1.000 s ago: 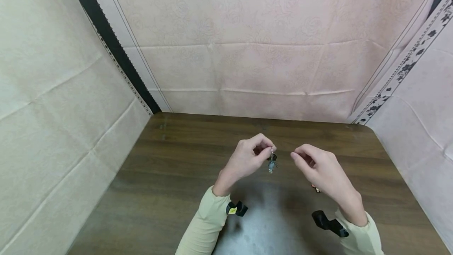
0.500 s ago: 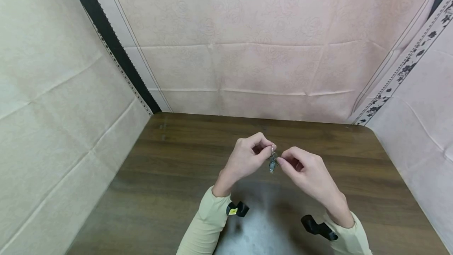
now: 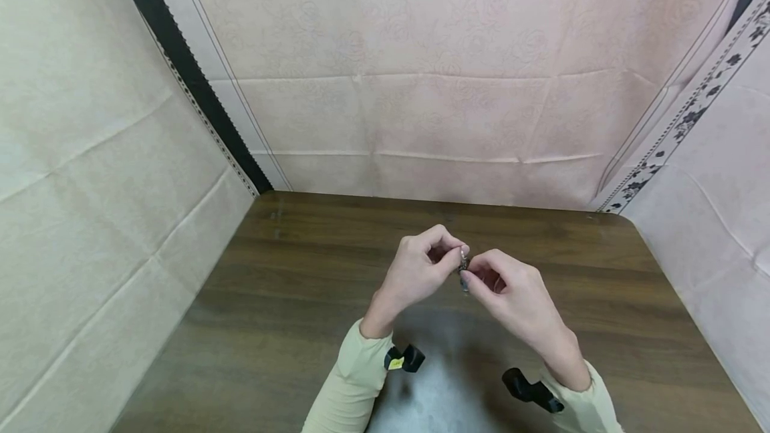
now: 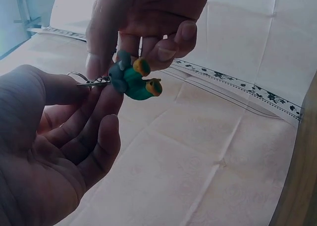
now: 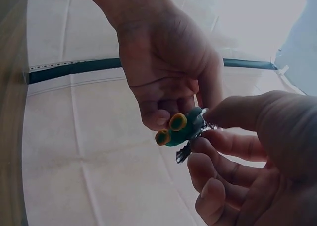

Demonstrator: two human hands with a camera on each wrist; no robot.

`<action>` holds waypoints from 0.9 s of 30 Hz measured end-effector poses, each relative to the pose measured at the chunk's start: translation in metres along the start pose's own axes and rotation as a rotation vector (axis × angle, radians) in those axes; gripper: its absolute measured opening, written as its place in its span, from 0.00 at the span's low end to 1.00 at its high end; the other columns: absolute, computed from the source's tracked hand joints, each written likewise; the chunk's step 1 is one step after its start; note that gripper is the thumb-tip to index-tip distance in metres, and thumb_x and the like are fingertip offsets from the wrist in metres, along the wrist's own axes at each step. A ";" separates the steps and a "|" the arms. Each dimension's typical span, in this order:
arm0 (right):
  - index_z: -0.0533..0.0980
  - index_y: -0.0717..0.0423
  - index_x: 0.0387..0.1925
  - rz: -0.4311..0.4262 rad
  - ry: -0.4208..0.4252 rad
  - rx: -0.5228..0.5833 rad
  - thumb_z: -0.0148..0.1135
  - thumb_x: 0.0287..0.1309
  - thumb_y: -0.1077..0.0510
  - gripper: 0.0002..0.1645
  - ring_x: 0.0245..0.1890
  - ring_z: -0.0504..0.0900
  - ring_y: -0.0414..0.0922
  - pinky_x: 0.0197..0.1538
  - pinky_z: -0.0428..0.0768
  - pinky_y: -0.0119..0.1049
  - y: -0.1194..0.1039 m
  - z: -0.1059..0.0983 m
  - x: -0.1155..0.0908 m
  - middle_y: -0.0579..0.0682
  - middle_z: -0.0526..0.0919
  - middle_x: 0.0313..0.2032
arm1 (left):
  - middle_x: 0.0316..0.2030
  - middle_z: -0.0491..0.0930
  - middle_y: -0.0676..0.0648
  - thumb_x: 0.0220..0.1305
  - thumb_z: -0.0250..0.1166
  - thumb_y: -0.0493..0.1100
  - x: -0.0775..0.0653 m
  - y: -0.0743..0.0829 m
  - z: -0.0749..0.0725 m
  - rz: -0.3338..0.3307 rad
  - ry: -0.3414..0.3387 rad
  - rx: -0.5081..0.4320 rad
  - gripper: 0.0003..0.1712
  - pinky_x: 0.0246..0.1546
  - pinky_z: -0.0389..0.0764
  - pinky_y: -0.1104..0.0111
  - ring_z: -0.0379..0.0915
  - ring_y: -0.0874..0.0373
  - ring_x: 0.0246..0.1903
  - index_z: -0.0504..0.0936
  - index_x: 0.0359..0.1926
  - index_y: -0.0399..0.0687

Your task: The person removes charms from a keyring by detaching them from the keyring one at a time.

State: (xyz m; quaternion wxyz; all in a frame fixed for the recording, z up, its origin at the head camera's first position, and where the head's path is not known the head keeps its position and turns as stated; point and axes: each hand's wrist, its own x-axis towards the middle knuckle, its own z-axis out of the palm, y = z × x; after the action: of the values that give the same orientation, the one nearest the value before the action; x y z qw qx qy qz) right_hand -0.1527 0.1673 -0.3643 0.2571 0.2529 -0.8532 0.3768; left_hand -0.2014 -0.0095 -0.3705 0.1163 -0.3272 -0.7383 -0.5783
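- Above the worktop (image 3: 313,286): a keyring (image 3: 463,262) with a green toy (image 4: 139,83).
- Left hand (image 3: 420,271) pinches the ring (image 4: 78,75); right hand (image 3: 510,294) pinches beside the toy.
- Likely step: working parts along the ring; next move wants a steady left pinch.

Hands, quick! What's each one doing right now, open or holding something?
Left hand: closed, pinching the keychain by its metal ring.
Right hand: closed on the keychain too, but exactly which part is hard to see.

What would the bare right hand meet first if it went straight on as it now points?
Probably the small green and orange keychain figurine at its fingertips, then the bare left hand; depth is unclear.
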 end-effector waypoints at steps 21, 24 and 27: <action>0.77 0.52 0.29 -0.072 0.096 -0.009 0.61 0.50 0.66 0.06 0.21 0.69 0.33 0.27 0.68 0.19 -0.006 0.010 -0.002 0.40 0.75 0.26 | 0.30 0.86 0.49 0.64 0.64 0.37 -0.003 0.006 -0.003 0.002 0.005 0.012 0.04 0.21 0.77 0.74 0.73 0.70 0.21 0.82 0.31 0.48; 0.76 0.51 0.28 -0.068 0.095 0.012 0.61 0.48 0.67 0.08 0.21 0.69 0.33 0.26 0.68 0.19 -0.006 0.007 -0.001 0.39 0.74 0.25 | 0.29 0.86 0.50 0.64 0.64 0.38 -0.002 0.005 -0.005 0.001 -0.027 0.019 0.04 0.22 0.77 0.74 0.73 0.70 0.21 0.82 0.32 0.49; 0.76 0.49 0.27 -0.066 0.099 0.031 0.62 0.46 0.70 0.12 0.21 0.68 0.31 0.26 0.67 0.19 -0.006 0.004 -0.001 0.37 0.74 0.25 | 0.29 0.85 0.51 0.65 0.63 0.38 -0.002 0.004 -0.006 0.000 -0.058 0.030 0.04 0.23 0.77 0.74 0.73 0.69 0.22 0.82 0.32 0.49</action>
State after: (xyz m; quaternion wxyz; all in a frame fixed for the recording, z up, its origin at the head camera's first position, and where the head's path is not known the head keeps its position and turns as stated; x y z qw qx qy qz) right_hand -0.1489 0.1610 -0.3647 0.3073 0.2661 -0.8246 0.3934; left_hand -0.1983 -0.0149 -0.3666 0.0997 -0.3420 -0.7498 -0.5575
